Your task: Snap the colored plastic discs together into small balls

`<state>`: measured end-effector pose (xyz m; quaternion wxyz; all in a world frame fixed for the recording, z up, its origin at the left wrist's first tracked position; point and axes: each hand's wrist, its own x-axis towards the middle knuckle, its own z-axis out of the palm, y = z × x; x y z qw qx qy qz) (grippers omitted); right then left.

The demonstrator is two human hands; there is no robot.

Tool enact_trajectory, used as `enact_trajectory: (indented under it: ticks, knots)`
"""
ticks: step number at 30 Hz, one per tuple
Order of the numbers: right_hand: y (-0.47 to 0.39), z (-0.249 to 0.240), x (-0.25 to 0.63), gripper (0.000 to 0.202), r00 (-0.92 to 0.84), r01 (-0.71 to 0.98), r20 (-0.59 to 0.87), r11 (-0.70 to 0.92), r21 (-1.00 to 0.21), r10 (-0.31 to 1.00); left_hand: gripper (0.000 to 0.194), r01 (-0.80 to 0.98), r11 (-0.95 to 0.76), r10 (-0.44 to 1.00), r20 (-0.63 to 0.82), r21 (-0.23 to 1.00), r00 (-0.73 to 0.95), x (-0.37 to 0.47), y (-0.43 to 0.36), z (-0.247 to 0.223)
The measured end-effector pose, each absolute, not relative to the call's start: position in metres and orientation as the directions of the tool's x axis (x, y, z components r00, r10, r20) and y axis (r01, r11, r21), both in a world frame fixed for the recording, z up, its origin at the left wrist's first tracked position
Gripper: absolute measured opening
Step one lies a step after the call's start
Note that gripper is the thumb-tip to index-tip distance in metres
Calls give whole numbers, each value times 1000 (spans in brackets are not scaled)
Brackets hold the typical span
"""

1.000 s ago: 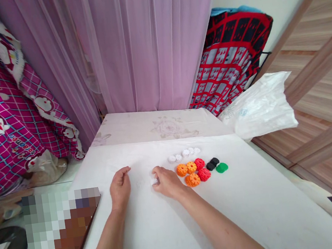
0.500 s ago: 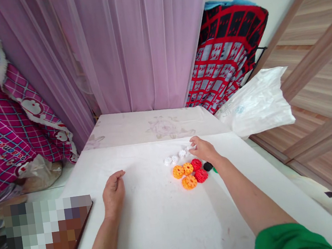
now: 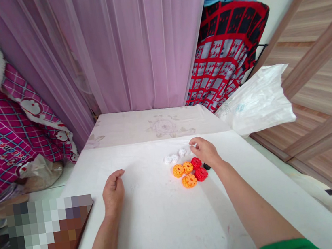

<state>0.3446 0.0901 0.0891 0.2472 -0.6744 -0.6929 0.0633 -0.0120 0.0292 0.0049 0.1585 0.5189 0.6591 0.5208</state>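
Note:
My left hand (image 3: 113, 189) rests on its edge on the white tabletop, thumb a little apart from the forefinger, with nothing in it. My right hand (image 3: 204, 151) has thumb and forefinger brought together over a white notched disc (image 3: 191, 149), mostly hidden under the fingers. To its left lie more white notched discs (image 3: 182, 152) in a loose row. Nearer to me are small piles of orange notched discs (image 3: 191, 180) and red notched discs (image 3: 201, 174). A black piece (image 3: 206, 166) shows partly beside my right wrist.
The white table (image 3: 167, 230) has a flower-patterned strip at its far end. A white plastic bag (image 3: 261, 103) stands at the right edge. Lilac curtains (image 3: 143, 45) hang behind. A blurred-out object (image 3: 56, 245) lies at the left edge.
My right hand has shifted slightly, its fingertips closing over the white disc. A green piece by the wrist is now covered. My left hand has hardly moved.

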Motion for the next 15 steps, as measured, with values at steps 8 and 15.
enact_trajectory:
  ticks: [8, 15]
  knots:
    - [31, 71, 206, 22, -393, 751, 79, 369, -547, 916, 29, 462, -94, 826, 328, 882, -459, -10, 30, 5]
    - [20, 62, 141, 28, -355, 875, -43, 316, -367, 934, 30, 474, -94, 845, 322, 875, -427, -11, 30, 6]
